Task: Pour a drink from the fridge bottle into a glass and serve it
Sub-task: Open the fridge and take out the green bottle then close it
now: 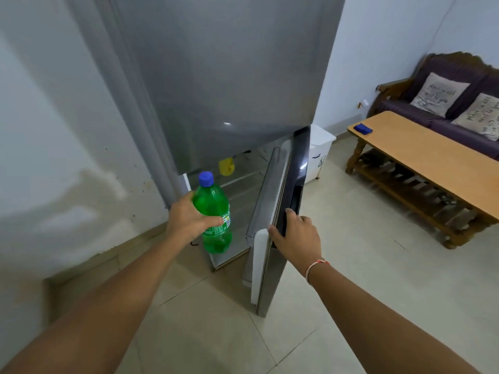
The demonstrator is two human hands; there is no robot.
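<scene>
A green plastic bottle point(214, 211) with a blue cap is upright in my left hand point(189, 217), which grips it around the middle, just outside the fridge's lower compartment. The tall grey fridge point(224, 76) fills the centre of the view. Its lower door point(283, 201) stands partly open, swung toward me. My right hand point(297, 237) holds the edge of that door near its dark handle. Inside, wire shelves and a yellow object point(226, 166) show. No glass is in view.
A long wooden coffee table point(432, 163) with a blue item point(363, 128) on it stands at the right, with a purple sofa point(459, 103) and cushions behind. A white bin point(320, 152) sits beside the fridge. A stained wall is at the left; the floor is tiled.
</scene>
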